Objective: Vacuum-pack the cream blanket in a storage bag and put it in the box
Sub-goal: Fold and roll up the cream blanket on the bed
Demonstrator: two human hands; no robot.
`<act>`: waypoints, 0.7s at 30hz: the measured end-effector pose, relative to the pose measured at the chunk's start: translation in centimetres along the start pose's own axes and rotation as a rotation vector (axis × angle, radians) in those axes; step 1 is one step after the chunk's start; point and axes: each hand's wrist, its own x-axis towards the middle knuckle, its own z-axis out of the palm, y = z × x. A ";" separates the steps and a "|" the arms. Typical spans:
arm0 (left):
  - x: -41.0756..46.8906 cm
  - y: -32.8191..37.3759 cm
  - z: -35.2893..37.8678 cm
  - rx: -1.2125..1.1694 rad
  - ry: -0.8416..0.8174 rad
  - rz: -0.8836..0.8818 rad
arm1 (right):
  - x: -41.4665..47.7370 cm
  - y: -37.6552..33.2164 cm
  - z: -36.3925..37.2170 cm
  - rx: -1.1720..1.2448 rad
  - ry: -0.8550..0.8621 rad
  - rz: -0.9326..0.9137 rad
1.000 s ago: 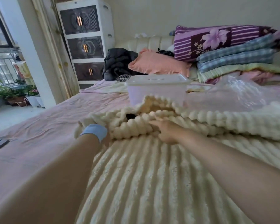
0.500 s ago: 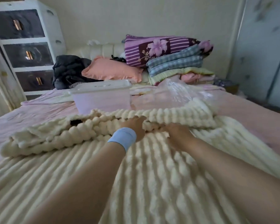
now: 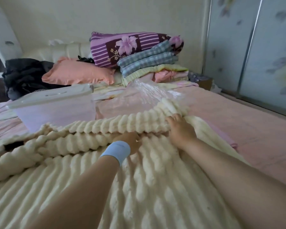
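Note:
The cream blanket (image 3: 116,179), ribbed and fluffy, lies spread over the bed with its far edge folded back into a thick roll. My left hand (image 3: 128,141), with a blue wristband, sits at the roll's near side, its fingers hidden under the fold. My right hand (image 3: 180,129) rests flat on the blanket, fingertips touching the roll near its right end. Behind the roll lies the clear, crinkled storage bag (image 3: 147,91) on the sheet. To its left stands the translucent box (image 3: 56,113) with a white lid on it.
Pink bed sheet (image 3: 238,121) is bare to the right. At the headboard are a salmon pillow (image 3: 78,74), a stack of folded bedding (image 3: 147,60) and dark clothes (image 3: 23,75). A sliding wardrobe door (image 3: 262,55) runs along the right side.
Both hands have slid to the right along the folded roll, and the view has swung right with them. The fold now runs further toward the blanket's right end.

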 end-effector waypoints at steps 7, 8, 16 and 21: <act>2.8 -1.2 -0.1 -0.022 0.285 0.094 | 4.4 -1.8 3.9 -0.301 -0.055 -0.080; 2.9 -1.7 0.0 -0.002 0.308 0.115 | 4.6 -1.7 3.9 -0.364 -0.036 -0.122; 2.5 -3.3 -0.1 0.250 0.305 0.103 | 2.3 0.1 -1.1 -0.157 0.298 -0.385; -1.1 -2.2 -2.1 0.267 0.305 0.107 | -2.8 1.5 -5.2 -0.114 0.182 -0.412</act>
